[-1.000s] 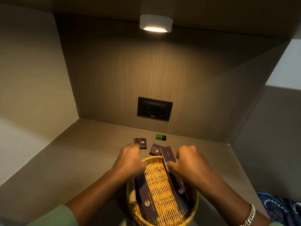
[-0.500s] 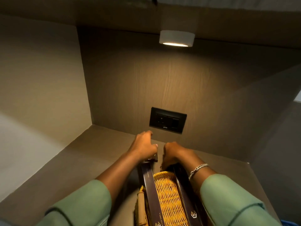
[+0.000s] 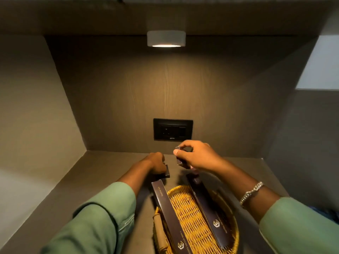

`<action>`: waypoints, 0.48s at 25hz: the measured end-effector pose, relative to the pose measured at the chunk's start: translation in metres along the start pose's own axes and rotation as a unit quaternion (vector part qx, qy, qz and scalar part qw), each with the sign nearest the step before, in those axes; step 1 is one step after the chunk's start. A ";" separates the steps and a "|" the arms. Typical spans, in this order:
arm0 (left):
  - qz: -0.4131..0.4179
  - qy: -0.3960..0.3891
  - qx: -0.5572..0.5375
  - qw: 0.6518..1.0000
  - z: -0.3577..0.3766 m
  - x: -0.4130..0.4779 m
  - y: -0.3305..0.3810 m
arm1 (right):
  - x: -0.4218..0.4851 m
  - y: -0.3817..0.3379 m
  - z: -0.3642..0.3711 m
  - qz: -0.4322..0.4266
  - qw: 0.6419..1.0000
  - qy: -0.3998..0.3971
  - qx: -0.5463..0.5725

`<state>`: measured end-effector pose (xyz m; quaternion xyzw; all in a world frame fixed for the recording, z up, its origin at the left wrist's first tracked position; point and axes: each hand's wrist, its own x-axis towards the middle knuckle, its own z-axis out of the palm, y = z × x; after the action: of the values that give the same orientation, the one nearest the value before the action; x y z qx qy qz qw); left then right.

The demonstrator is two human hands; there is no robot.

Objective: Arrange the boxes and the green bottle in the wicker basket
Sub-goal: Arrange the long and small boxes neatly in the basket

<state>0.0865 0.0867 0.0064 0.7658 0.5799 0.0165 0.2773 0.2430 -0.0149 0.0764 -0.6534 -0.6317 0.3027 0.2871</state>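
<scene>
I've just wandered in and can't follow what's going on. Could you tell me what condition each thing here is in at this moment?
Ceiling light: on.
Wicker basket: on the counter, holding two long boxes.
Left long box: leaning on the basket's rim.
Right long box: lying in the basket, far end over the rim.
Right hand: lifted, pinching a small box.
Left hand: closed on another small box at the counter.
Green bottle: not visible.

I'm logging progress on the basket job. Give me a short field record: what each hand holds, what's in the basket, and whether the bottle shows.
left hand: closed on a small dark box low at the shelf
right hand: lifts another small box clear of the shelf
wicker basket: two long dark boxes, one along the left side, one along the right
green bottle: not visible
setting: shelf under a lit lamp, wall socket behind
</scene>
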 end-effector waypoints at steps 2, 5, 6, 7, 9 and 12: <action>0.008 -0.012 0.050 0.999 0.002 0.002 0.004 | -0.027 0.001 -0.001 0.039 0.996 -0.016 0.079; 0.034 -0.012 0.059 0.998 0.006 0.004 0.013 | -0.067 0.010 0.005 0.088 0.989 -0.009 0.118; 0.046 -0.018 0.067 0.996 0.005 0.004 0.016 | -0.078 0.012 0.008 0.094 0.990 -0.001 0.105; 0.061 -0.027 0.081 0.994 0.006 0.002 0.019 | -0.088 0.016 0.013 0.098 0.992 0.012 0.080; 0.092 -0.036 0.120 0.988 0.011 -0.001 0.025 | -0.106 0.023 0.027 0.098 0.994 0.040 -0.009; 0.115 0.003 0.113 0.987 0.017 -0.011 0.035 | -0.127 0.032 0.052 0.101 0.980 0.061 -0.159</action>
<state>0.1194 0.0642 0.0104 0.8538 0.4869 -0.0149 0.1835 0.2224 -0.1432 0.0221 -0.7684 -0.5839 0.1854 0.1851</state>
